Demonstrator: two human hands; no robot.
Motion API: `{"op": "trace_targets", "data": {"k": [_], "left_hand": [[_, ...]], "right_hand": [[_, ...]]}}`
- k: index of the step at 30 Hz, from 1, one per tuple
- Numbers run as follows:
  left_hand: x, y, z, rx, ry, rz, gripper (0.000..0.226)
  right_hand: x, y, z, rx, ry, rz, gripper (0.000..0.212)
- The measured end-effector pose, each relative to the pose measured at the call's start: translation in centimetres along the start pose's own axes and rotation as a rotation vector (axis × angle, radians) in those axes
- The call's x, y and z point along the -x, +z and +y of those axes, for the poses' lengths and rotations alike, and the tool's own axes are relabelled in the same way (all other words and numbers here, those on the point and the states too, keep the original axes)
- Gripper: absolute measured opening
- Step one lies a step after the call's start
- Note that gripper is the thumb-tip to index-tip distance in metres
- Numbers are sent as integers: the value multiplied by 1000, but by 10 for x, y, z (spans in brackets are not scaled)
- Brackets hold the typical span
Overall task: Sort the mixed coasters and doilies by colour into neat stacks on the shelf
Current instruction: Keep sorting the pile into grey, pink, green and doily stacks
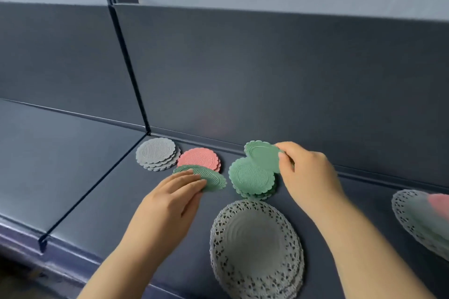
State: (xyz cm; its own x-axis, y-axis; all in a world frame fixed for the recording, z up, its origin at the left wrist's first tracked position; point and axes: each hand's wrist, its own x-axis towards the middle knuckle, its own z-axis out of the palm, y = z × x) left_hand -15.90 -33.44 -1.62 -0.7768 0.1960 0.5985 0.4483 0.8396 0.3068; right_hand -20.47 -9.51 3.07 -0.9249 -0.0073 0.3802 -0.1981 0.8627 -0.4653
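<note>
on the dark shelf (102,201), the left hand (170,204) pinches a green coaster (209,177) by its near edge, holding it tilted just in front of the pink stack (199,158). the right hand (308,172) grips a second green coaster (262,155), raised and tilted over the far edge of the green stack (251,178). a grey coaster stack (156,153) sits by the divider (92,192). a pile of lace doilies (255,245) lies near the front edge; another doily pile (420,218) lies at far right, blurred.
</note>
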Motion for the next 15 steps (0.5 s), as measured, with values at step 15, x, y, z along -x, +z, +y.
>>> {"op": "trace_targets", "data": {"k": [15], "left_hand": [[-51,-15,-130,164,253,-81,35]], "right_hand": [[0,92,-29,514,171,-276,33]]}}
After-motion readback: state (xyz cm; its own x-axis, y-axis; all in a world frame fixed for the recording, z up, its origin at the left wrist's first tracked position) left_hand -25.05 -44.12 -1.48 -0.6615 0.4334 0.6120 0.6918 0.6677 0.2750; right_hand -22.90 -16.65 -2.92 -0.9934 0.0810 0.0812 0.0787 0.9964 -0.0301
